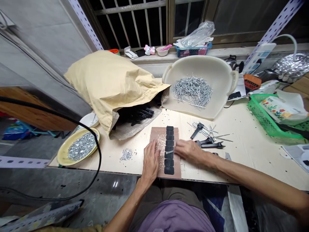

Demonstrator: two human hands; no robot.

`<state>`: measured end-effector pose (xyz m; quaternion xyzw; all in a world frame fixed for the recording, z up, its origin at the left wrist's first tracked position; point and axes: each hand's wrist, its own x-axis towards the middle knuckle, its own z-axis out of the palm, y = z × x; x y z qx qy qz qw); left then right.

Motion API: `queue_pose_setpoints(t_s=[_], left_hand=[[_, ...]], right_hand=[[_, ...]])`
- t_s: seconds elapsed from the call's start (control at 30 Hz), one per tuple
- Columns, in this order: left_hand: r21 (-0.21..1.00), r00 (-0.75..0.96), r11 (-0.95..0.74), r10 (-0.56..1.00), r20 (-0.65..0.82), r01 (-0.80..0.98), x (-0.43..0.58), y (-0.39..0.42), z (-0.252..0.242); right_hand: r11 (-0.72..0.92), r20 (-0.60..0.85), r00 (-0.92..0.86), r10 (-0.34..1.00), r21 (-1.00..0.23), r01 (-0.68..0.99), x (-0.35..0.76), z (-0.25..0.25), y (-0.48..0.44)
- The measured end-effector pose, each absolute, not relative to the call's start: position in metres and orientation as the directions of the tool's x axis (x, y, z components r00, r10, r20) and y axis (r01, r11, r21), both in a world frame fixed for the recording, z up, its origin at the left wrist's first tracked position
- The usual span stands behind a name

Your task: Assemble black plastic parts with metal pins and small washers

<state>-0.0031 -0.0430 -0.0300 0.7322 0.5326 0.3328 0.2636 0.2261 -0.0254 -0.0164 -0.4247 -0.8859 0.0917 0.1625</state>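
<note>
a row of black pads (pixel 170 142) runs away from the bench's (pixel 260 154) near edge between the left hand (pixel 150 161), flat on the brown board (pixel 177 170), and the curled right hand (pixel 189 150), which is nearer the silver pin (pixel 169 152) at its fingertips; whether pinched, i cannot tell.

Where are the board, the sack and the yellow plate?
Board (pixel 177 168): head view, on its bare surface, lower right.
Sack (pixel 103 79): head view, on the middle of its bulging side.
Yellow plate (pixel 62 152): head view, on its left rim.
</note>
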Motion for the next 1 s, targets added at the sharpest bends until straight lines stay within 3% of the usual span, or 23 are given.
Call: queue_pose_setpoints(t_s=[0.07,0.23,0.4,0.57,0.73,0.93,1.0], left_hand=[[0.759,0.189,-0.277,0.961,0.204,0.589,-0.003,-0.042,-0.031],[0.770,0.141,-0.243,0.970,0.198,0.590,-0.002,-0.042,-0.031],[0.724,0.142,-0.246,0.969,0.204,0.645,-0.002,-0.042,-0.032],[0.692,0.146,-0.261,0.964,0.222,0.673,-0.002,-0.041,-0.034],[0.675,0.147,-0.279,0.958,0.248,0.683,-0.002,-0.041,-0.036],[0.669,0.157,-0.305,0.949,0.274,0.677,-0.004,-0.041,-0.037],[0.663,0.161,-0.314,0.946,0.282,0.680,-0.004,-0.041,-0.038]], right_hand=[[0.655,0.206,-0.623,0.754,-0.291,0.697,0.228,-0.014,-0.025],[0.452,0.308,-0.366,0.878,-0.283,0.846,0.238,-0.025,0.002],[0.729,0.340,-0.653,0.677,-0.190,0.658,0.225,-0.052,-0.014],[0.570,0.366,-0.475,0.800,-0.217,0.792,0.234,-0.036,0.019],[0.784,0.298,-0.732,0.613,-0.107,0.612,0.232,-0.028,0.003],[0.622,0.389,-0.549,0.740,-0.085,0.778,0.233,-0.028,0.001],[0.663,0.362,-0.605,0.710,-0.053,0.747,0.233,-0.027,-0.004]])
